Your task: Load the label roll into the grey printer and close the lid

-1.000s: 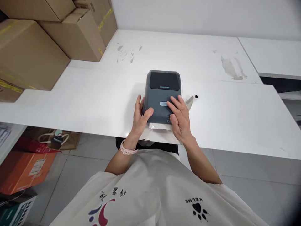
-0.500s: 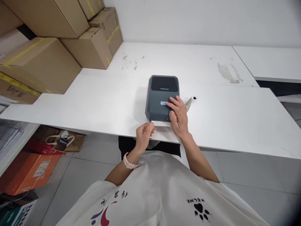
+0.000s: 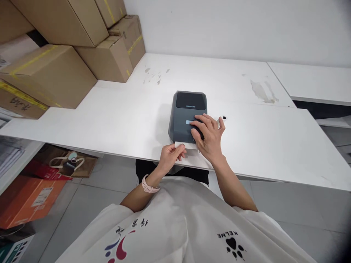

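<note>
A dark grey label printer [image 3: 181, 132] stands on the white table near its front edge, with a light button on top. A white paper strip [image 3: 192, 145] sticks out of its front. The strip's left end is pinched between thumb and fingers of my left hand [image 3: 170, 157], which wears a pink wristband. My right hand [image 3: 210, 138] rests on the printer's right side, fingers spread and bent, the fingertips beside the button. Just right of that hand a small white roll [image 3: 224, 118] with a dark core shows, partly hidden by the fingers.
Cardboard boxes [image 3: 65, 78] with yellow tape are stacked at the table's left end, and a white wall rises behind. Below on the left are an orange box [image 3: 33, 197] and a brown paper bag [image 3: 89, 166]. Marks [image 3: 261, 91] stain the tabletop [image 3: 260, 138].
My left hand has shifted slightly right, its thumb now lying over the paper strip. On my right hand the thumb has slid left over the printer and the fingers have spread and bent more.
</note>
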`<state>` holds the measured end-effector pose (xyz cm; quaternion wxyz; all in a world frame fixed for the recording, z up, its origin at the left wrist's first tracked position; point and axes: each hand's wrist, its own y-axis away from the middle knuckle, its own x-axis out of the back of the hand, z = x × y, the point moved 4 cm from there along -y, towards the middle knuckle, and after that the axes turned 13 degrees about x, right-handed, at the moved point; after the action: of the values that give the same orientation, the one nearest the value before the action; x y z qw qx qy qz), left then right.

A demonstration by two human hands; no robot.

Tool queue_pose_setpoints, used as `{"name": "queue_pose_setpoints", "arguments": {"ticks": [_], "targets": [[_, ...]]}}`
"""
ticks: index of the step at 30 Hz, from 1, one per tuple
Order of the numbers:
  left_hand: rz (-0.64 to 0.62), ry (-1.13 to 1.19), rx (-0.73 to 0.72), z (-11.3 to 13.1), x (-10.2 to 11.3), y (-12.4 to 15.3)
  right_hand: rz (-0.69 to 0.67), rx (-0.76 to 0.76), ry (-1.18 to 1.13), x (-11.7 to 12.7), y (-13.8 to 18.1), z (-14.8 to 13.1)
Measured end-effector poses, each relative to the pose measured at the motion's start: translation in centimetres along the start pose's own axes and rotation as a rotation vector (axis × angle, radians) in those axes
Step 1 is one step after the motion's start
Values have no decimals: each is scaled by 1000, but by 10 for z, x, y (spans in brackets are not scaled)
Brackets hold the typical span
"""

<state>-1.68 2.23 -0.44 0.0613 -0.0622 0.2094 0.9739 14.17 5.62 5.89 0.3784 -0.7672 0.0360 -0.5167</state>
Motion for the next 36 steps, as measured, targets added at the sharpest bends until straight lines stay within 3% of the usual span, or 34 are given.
{"name": "queue_pose_setpoints", "arguments": {"ticks": [3, 6, 11, 14, 16, 22, 25, 28, 36], "targets": [[76, 40, -86, 0, 14, 3, 86, 6, -75, -4, 17, -2], [240, 89, -184, 7, 39, 3, 123, 18, -142, -10, 31, 1], [338, 99, -264, 39, 59, -19, 121, 38, -197, -14, 0, 20], [344, 61, -267, 53, 53, -36, 157, 3, -291, -11, -27, 28], [348, 30, -276, 52, 47, -41, 195, -72, -367, -9, -29, 28], [337, -90, -373, 8, 31, -26, 212, -454, -554, -21, 36, 15], [324, -132, -427, -7, 24, -19, 201, -435, -497, -23, 52, 5], [323, -168, -459, -6, 20, -17, 229, -387, -416, -21, 51, 2], [291, -119, -406, -3, 16, -15, 245, -377, -383, -20, 57, -5]]}}
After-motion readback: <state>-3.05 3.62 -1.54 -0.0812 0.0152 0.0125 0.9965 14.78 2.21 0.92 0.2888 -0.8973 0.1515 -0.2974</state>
